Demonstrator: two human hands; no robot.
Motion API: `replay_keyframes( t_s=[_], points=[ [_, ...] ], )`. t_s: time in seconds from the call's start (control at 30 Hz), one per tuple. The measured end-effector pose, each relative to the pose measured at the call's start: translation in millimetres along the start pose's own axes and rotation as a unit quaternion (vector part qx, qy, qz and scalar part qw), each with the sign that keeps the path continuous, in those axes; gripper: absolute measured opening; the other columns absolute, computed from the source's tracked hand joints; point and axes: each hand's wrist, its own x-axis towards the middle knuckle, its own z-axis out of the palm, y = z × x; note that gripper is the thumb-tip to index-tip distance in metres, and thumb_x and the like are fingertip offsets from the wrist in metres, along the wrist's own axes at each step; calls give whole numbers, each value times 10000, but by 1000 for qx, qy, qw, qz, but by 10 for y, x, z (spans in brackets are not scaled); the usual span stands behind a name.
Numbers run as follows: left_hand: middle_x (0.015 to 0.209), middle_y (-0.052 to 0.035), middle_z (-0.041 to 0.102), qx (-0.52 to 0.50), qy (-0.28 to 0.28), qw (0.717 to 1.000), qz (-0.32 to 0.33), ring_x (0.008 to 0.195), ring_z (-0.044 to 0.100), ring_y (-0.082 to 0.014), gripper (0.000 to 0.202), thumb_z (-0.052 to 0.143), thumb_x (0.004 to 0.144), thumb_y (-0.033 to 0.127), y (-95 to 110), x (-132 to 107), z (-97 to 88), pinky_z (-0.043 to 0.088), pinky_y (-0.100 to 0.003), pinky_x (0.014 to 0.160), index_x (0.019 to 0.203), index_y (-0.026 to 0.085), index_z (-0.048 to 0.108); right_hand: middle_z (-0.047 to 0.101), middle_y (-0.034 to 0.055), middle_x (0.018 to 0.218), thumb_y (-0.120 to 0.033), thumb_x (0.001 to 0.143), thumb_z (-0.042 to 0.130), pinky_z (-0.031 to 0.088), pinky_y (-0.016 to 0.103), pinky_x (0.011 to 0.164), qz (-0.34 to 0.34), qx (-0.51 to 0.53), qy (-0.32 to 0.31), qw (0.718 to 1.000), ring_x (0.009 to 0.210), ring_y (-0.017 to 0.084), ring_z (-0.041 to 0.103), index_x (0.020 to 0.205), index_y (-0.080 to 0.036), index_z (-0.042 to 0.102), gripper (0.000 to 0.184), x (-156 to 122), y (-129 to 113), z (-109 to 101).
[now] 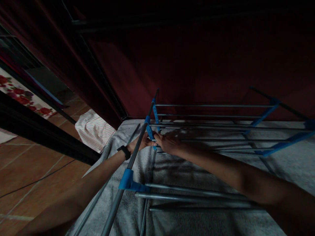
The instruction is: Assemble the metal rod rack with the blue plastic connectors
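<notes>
A metal rack frame [209, 126] with grey tubes and blue plastic connectors stands over a grey towel-like cloth [172, 170]. My left hand [142, 143], with a black band on the wrist, is closed round the upright grey pole [134, 154] beside a blue connector [150, 131]. My right hand [167, 142] reaches in from the right. Its fingers are pinched on the same blue connector where a thin crossbar meets it. The two hands touch each other there.
A dark red fabric wall [197, 65] rises behind the rack. At left lie a terracotta tile floor [29, 170], a striped white cloth [94, 129], a dark bar [41, 134] and a floral fabric [22, 96]. A lower blue connector [128, 180] joins more tubes near me.
</notes>
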Motion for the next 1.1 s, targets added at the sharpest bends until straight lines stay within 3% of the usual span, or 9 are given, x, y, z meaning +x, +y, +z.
replay_keyframes(
  t_s=[0.3, 0.5, 0.7, 0.87, 1.0, 1.1],
  points=[
    [963, -88, 746, 23, 74, 997, 10, 1045, 659, -325, 468, 812, 733, 567, 161, -27, 137, 557, -477, 942, 1021, 208, 723, 695, 180, 1259, -242, 1048, 335, 562, 369, 722, -20, -63, 1, 998, 937, 294, 743, 1300, -140, 551, 348, -32, -20, -139],
    [970, -59, 741, 45, 92, 994, 25, 1000, 656, -303, 325, 754, 781, 552, 111, -60, 148, 547, -472, 956, 949, 275, 722, 751, 195, 1058, -389, 1097, 305, 561, 387, 757, 7, -89, 19, 996, 930, 322, 749, 1370, -128, 523, 437, 18, -40, -106],
    [1048, -59, 744, 52, 120, 991, 32, 1053, 652, -327, 306, 731, 764, 547, 48, -49, 190, 539, -487, 988, 961, 312, 738, 754, 152, 1120, -382, 1102, 357, 529, 314, 772, -15, -43, 15, 999, 931, 251, 739, 1370, -178, 563, 395, 26, 68, -100],
    [1037, -47, 748, 53, 114, 992, 21, 1066, 649, -344, 332, 720, 760, 548, 63, -51, 214, 564, -491, 936, 1007, 329, 750, 746, 160, 1135, -338, 1099, 392, 513, 317, 848, 4, -12, 14, 1000, 985, 246, 715, 1240, -133, 666, 370, 74, 100, -90],
    [1027, -42, 745, 81, 125, 989, 19, 995, 654, -324, 332, 681, 792, 566, 31, -30, 225, 566, -470, 899, 1000, 315, 744, 742, 116, 1180, -310, 1090, 419, 508, 291, 908, 11, 69, 6, 998, 1082, 226, 698, 1188, -159, 676, 314, 115, 103, -181],
    [1033, -37, 745, 89, 135, 987, 18, 1040, 645, -340, 351, 677, 787, 595, 26, -10, 242, 550, -482, 937, 1004, 326, 737, 740, 90, 1190, -309, 1085, 425, 506, 287, 930, 18, 102, 4, 995, 1104, 216, 691, 1178, -179, 668, 292, 117, 110, -252]
  ],
)
